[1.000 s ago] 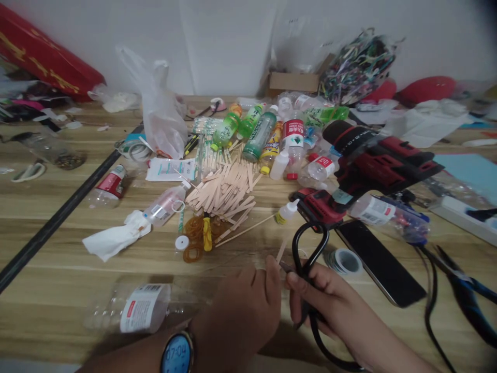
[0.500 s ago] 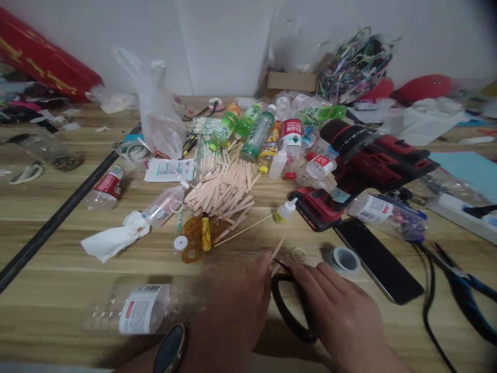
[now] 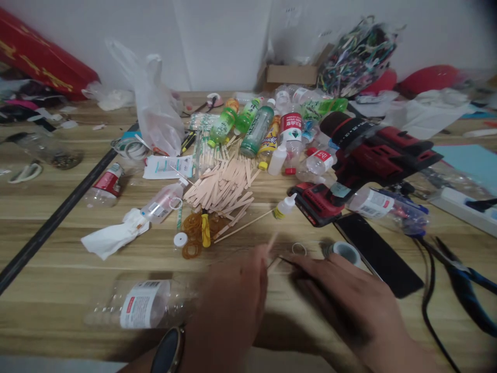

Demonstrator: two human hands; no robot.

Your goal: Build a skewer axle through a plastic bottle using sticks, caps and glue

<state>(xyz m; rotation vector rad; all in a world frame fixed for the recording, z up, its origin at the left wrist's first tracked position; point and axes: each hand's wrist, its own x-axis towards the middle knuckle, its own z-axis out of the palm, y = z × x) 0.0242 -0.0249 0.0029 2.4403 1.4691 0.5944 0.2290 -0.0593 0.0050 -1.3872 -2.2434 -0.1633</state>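
Observation:
My left hand is closed on a thin wooden stick, whose end sticks up past the fingers. My right hand, to its right, is closed around black-handled scissors, now mostly hidden and blurred; their dark tip points at the left hand. A pale bit of wood shows between the hands. Just beyond the right hand lie a thin ring and a grey spool. A pile of wooden sticks lies farther back, beside rubber bands and a small glue bottle.
A clear bottle lies at the front left. A red drill stands at the right, with a black phone and pliers nearer. Bottles crowd the back; a black bar crosses the left.
My right hand has turned and shifted slightly right, and the scissors' black handles are now hidden under it. My left hand has moved slightly up and left with the stick.

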